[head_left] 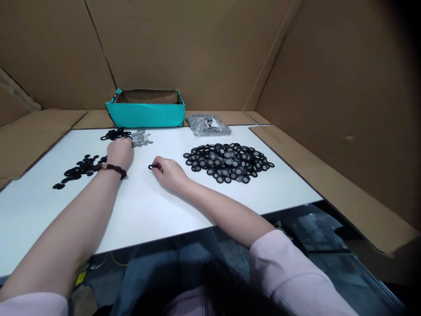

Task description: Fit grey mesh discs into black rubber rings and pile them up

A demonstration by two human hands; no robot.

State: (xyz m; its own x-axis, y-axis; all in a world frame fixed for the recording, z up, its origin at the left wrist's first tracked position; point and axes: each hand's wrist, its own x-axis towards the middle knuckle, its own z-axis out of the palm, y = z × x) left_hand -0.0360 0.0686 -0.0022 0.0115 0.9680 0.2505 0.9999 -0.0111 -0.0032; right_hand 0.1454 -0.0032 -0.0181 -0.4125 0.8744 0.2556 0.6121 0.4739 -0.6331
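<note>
My right hand (171, 172) is closed in a pinch on a small black ring (150, 167), held just above the white table. Over at the far left, my left hand (120, 151) reaches to the edge of a small pile of black rings (113, 133). Its fingers are hidden behind the back of the hand. Thin grey discs (142, 138) lie right beside those fingers. Nearer me, under and left of the wrist, is a scatter of small black discs (82, 168). A big heap of black rings with grey centres (230, 161) spreads to the right of my right hand.
A turquoise box (146, 115) with its top open stands at the back of the white table (158, 210). Next to it lies a clear plastic bag of grey pieces (208, 125). Cardboard walls (197, 52) enclose the back and sides.
</note>
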